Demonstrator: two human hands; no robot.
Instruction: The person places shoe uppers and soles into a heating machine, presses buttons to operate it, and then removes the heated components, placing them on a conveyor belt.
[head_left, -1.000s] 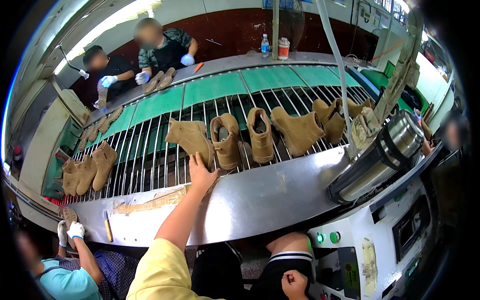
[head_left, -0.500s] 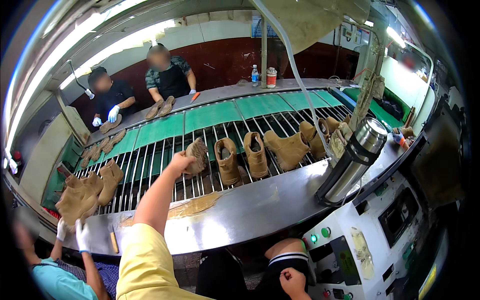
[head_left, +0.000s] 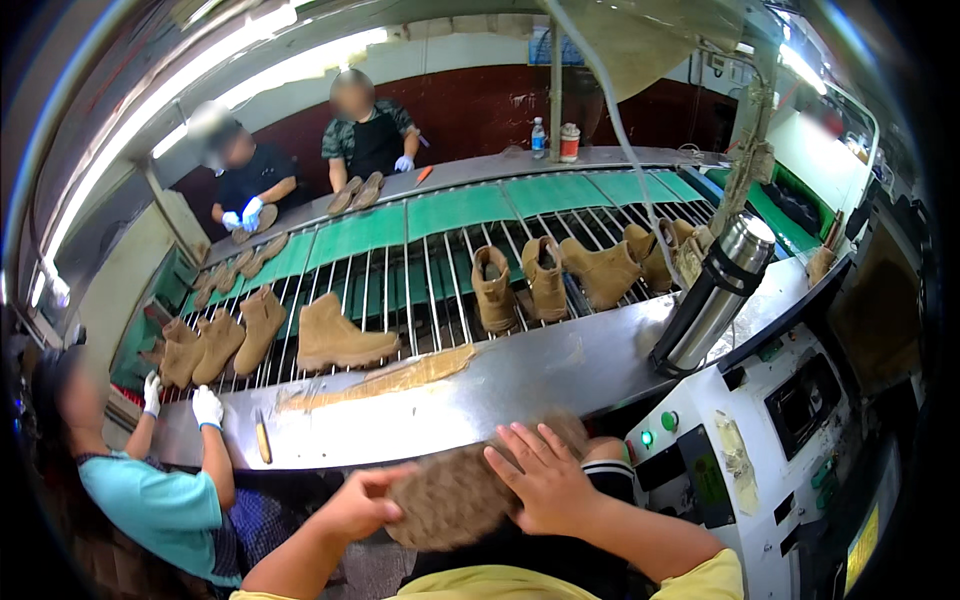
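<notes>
A brown boot sole (head_left: 450,495), ridged side up, lies across my lap; its far right end is blurred, and whether a boot hangs beneath is hidden. My left hand (head_left: 358,508) closes round its left end, thumb at the edge. Stretched and spread, the fingers of my right hand (head_left: 545,482) lie flat over its right part. Beyond my hands, a tan boot (head_left: 342,338) stands on the rack's metal rods (head_left: 420,300), and more tan boots (head_left: 492,288) stand farther right.
A steel ledge (head_left: 420,412) with brown tape borders the rack. A steel flask (head_left: 715,295) stands right, beside a white control box (head_left: 715,430). A gloved co-worker (head_left: 150,500) sits left, near a wooden-handled tool (head_left: 263,440). Two people (head_left: 365,130) work across the green belt.
My left hand has come back from the rack to my lap, and both hands are now on the brown sole. A boot now stands on the rods left of where my hand was. My view shifted.
</notes>
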